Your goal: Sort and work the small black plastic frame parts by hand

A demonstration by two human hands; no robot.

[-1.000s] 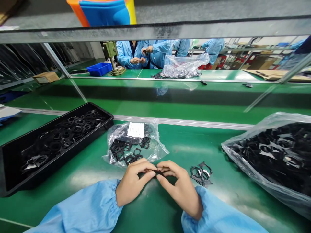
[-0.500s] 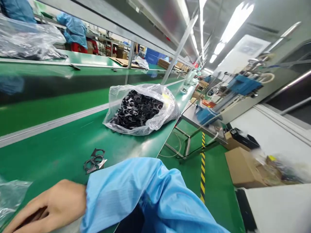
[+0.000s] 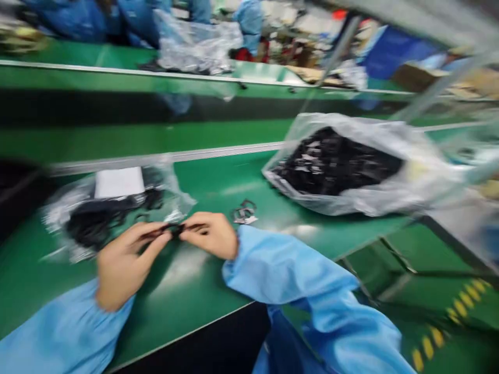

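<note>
Seen from my head camera, both my hands work together over a green-topped bench; the left hand (image 3: pixel 128 259) and right hand (image 3: pixel 208 235) meet at the fingertips, pinching a small black part (image 3: pixel 175 229) between them, its exact shape lost to motion blur; light blue sleeves (image 3: pixel 58 332) cover both wrists.

Just beyond the left hand lies a clear plastic bag (image 3: pixel 113 208) holding black parts, a white label (image 3: pixel 119 182) on top; a small heap of dark metal-looking pieces (image 3: pixel 245 213) sits on the bench just past the right hand; farther right, well apart from my hands, a large clear bag (image 3: pixel 335 166) bulges with black parts; ahead of my hands, a metal rail (image 3: pixel 163 153) crosses the bench; beyond it, co-workers in blue smocks (image 3: pixel 70 18) stand at a far bench; yellow floor markings (image 3: pixel 436 332) show below and right of my hands.
</note>
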